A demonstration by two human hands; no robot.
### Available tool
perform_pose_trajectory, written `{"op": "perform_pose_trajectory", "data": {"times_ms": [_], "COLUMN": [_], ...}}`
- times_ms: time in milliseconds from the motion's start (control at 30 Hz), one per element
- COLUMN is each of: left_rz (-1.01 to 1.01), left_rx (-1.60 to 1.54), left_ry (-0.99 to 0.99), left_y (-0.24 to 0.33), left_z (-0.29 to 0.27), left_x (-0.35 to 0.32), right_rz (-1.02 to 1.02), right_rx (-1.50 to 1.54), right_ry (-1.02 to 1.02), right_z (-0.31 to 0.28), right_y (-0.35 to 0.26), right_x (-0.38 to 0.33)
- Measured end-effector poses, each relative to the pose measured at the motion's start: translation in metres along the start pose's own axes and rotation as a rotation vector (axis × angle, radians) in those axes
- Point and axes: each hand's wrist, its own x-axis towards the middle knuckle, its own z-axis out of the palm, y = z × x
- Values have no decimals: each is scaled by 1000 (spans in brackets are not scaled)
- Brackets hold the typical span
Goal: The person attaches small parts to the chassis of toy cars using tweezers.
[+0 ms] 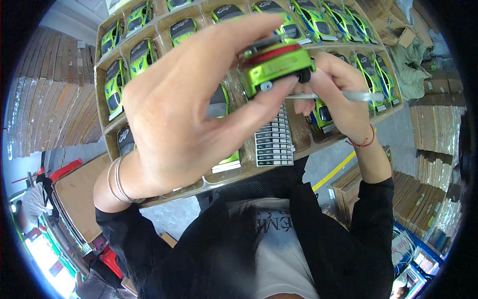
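Observation:
My left hand [172, 107] grips a bright green toy car [276, 66] between thumb and fingers, raised above the tray. The car is tilted, with a red strip and its wheels showing. My right hand [343, 87] is closed around a slim silver tool [348, 96], possibly tweezers, and its fingertips meet the car's right end. The tool's tip is blurred near the car's underside. Below the hands lies a sheet of dark stickers [274, 144] on the divided tray [299, 130]. More green toy cars [114, 87] sit in the tray's compartments.
Stacks of flattened cardboard [55, 94] rise at the left, with more cardboard stacks [438, 134] at the right. An open carton [393, 30] and plastic bags stand at the far right. Another person [35, 204] is at the left edge.

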Motion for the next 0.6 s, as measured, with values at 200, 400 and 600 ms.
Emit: {"op": "perform_pose_trajectory", "data": {"times_ms": [200, 400, 600], "left_rz": [117, 162, 167], "left_rx": [-1, 0, -26], "left_ry": [-156, -132, -160], "left_y": [4, 6, 7], "left_z": [-11, -9, -9], "left_x": [5, 6, 5], "right_rz": [-634, -531, -528], "right_rx": [263, 112, 145], "right_ry": [-144, -54, -82], "right_z": [-11, -8, -13], "right_y": [-23, -37, -37], "right_x": [1, 2, 3]}}
